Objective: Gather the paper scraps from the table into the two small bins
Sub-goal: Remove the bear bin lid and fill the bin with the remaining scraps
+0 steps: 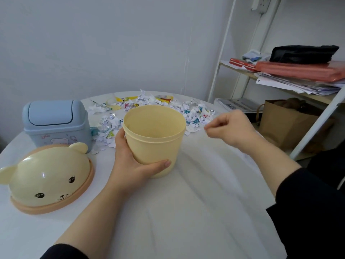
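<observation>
Paper scraps (149,109) lie in a loose band on the desk (196,212) just behind the yellow bin (155,141). They are small torn bits, mostly white, with flecks of yellow, teal, red and silver foil. The band runs left to right and spills a little past the bin on both sides. Any print on the bits is too small to read.

The yellow bin stands upright with its open mouth up, tapering toward its base. The left hand (130,161) grips its lower wall, fingers wrapped round the far side and thumb across the front. To the bin's right, the right hand (229,128) hovers with fingers clenched and thumb tip against forefinger. It is blurred, so I cannot tell whether it pinches a scrap.

Left of the yellow bin stands a blue bin (56,124), lid closed, with a bear and bow drawn on its front. A bear-faced lid (48,180) lies nearer.
</observation>
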